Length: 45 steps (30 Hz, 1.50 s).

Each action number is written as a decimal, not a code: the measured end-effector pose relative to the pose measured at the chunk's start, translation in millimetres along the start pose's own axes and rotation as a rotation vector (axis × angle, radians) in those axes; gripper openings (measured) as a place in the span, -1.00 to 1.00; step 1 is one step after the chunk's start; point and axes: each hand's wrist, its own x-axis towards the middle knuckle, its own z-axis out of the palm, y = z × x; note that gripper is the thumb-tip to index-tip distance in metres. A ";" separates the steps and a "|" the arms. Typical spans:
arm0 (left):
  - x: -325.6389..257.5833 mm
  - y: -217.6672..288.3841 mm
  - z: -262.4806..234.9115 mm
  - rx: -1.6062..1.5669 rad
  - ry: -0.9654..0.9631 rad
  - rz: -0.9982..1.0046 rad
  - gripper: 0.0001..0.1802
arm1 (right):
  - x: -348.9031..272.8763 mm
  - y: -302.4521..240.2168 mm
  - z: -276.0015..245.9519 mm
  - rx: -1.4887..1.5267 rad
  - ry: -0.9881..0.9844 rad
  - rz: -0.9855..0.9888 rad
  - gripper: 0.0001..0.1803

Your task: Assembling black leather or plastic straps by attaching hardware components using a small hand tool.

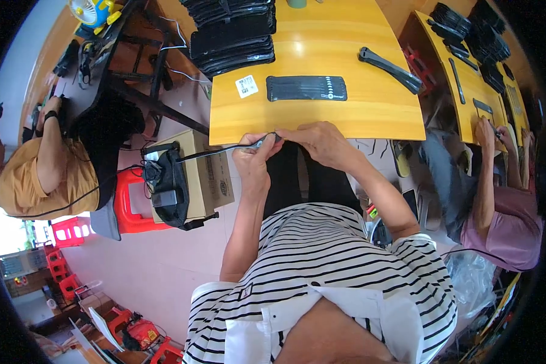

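My left hand (252, 159) and my right hand (321, 141) meet at the near edge of a yellow wooden table (370, 115). Between them they grip a long thin dark metal tool (224, 150), whose free end sticks out to the left over a cardboard box (209, 176). A flat black tool pouch (307, 88) lies on the table just beyond my hands, with a small white label (246, 86) to its left. A black handled tool (389, 68) lies further right.
Stacks of black pouches (233, 36) fill the table's far left. A black bag (170, 188) hangs on the cardboard box beside a red stool (127, 203). A person in orange (39, 173) sits left; another in pink (503, 218) works at a second yellow table (473, 91) to the right.
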 end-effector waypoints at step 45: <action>13.5 56.7 -15.8 -0.080 -0.237 -0.595 -0.77 | -7.6 -29.5 3.8 0.152 0.079 0.135 -0.63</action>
